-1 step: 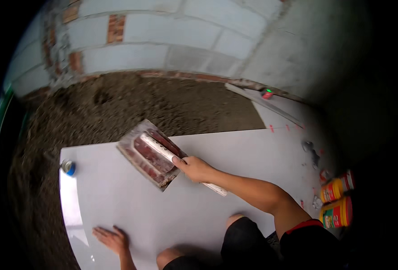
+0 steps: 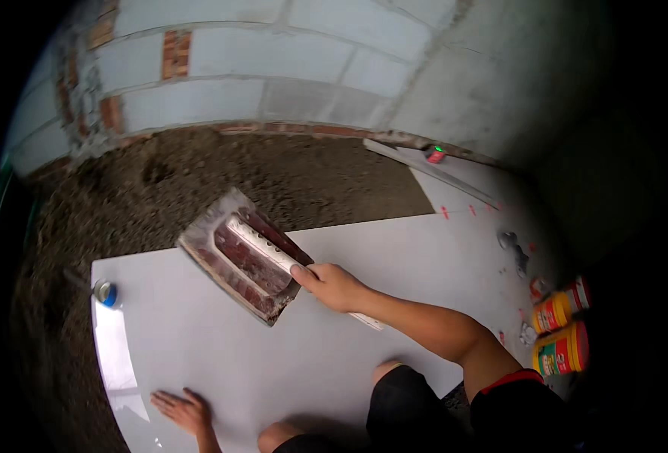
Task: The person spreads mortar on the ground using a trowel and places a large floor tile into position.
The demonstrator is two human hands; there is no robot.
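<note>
My right hand (image 2: 326, 285) grips the white handle (image 2: 262, 245) of a wide, flat tool with a stained red-brown blade (image 2: 243, 268). The tool is held at the middle of the far part of a large glossy white tile (image 2: 394, 302); whether it touches the tile I cannot tell. My left hand (image 2: 183, 408) lies flat on the tile's lower left, fingers spread. A small blue round object (image 2: 106, 294) sits at the tile's left edge. My bare knees and dark shorts are at the bottom.
Rough sand (image 2: 160, 181) borders the tile at back and left, below a block wall (image 2: 228, 60). A straight bar (image 2: 432, 174) and small red device with green light (image 2: 435, 154) lie at back right. Red clips (image 2: 445, 213), grey tools (image 2: 515, 249) and yellow buckets (image 2: 556, 351) are along the right.
The view has shifted slightly, so the surroundings sit a little further left in the picture. The tool and both hands show little other movement.
</note>
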